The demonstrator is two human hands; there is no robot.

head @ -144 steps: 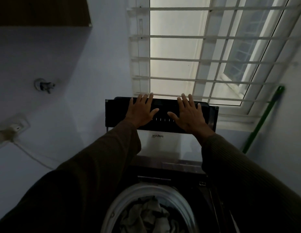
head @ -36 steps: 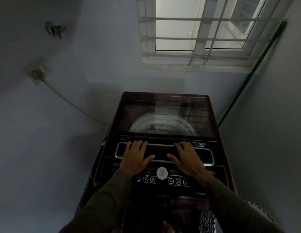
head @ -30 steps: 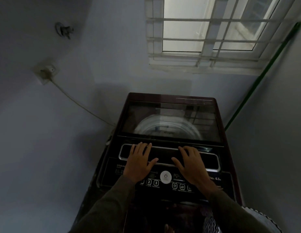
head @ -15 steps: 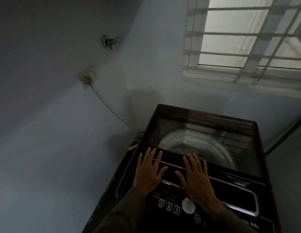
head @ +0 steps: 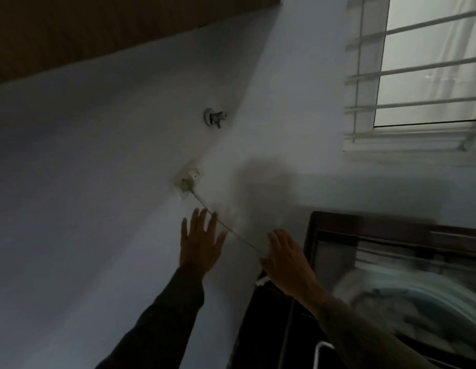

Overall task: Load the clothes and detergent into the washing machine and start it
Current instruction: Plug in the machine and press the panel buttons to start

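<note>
While the lid (head: 396, 262) lies shut, left hand (head: 201, 246) and right hand (head: 287, 265) hover — fingers (head: 202, 221) apart.

The room was dim, lit only by daylight from the white-barred window (head: 417, 75) at the upper right of the frame, whose panes glared pale and washed out. The light faded leftwards across the pale bluish wall (head: 98, 182), and the brown wooden panel (head: 98, 27) at the upper left sat in gloom. A soft grey shadow (head: 268, 187) lay on the wall at centre. Motion blur smeared the dark glass-lidded washing machine (head: 391, 262) at the lower right, streaked with reflections, and softened the left hand (head: 201, 246) and right hand (head: 287, 265). Straight lines bowed near the edges.
</note>
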